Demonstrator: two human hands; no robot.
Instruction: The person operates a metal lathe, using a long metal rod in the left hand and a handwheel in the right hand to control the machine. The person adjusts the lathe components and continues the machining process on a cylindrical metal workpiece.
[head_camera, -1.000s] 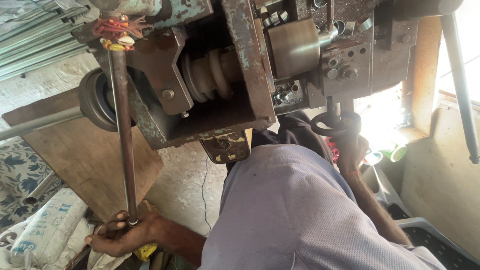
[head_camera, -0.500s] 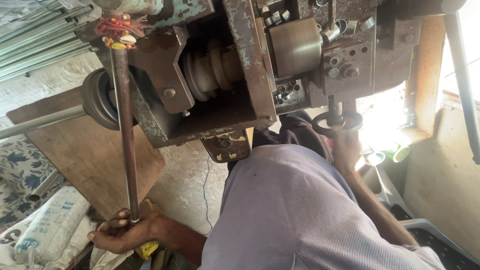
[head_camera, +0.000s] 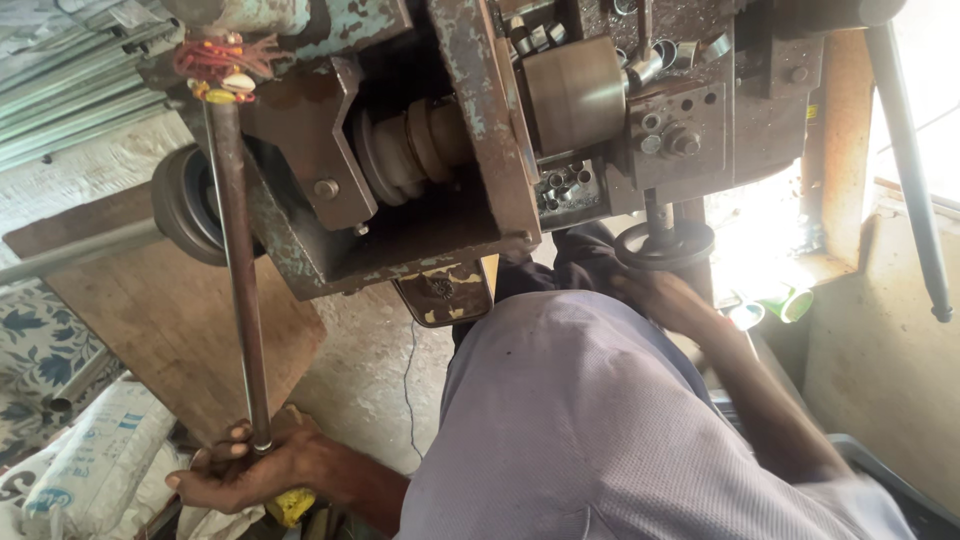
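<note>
At the lower left of the frame lies a white sack (head_camera: 95, 455) with blue print, beside a blue-and-white floral cloth (head_camera: 35, 350). Just right of it, the left hand (head_camera: 250, 470) curls its fingers around the bottom end of a long steel rod (head_camera: 238, 280), which rises to a red and yellow thread bundle (head_camera: 215, 65) at the upper left. The rusty machine (head_camera: 470, 130) fills the top centre. Right of centre, the right hand (head_camera: 665, 295) touches a small black handwheel (head_camera: 665, 243); its grip cannot be told.

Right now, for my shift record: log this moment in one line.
left hand: grips long lever end | right hand: at black handwheel | machine: rusty
</note>
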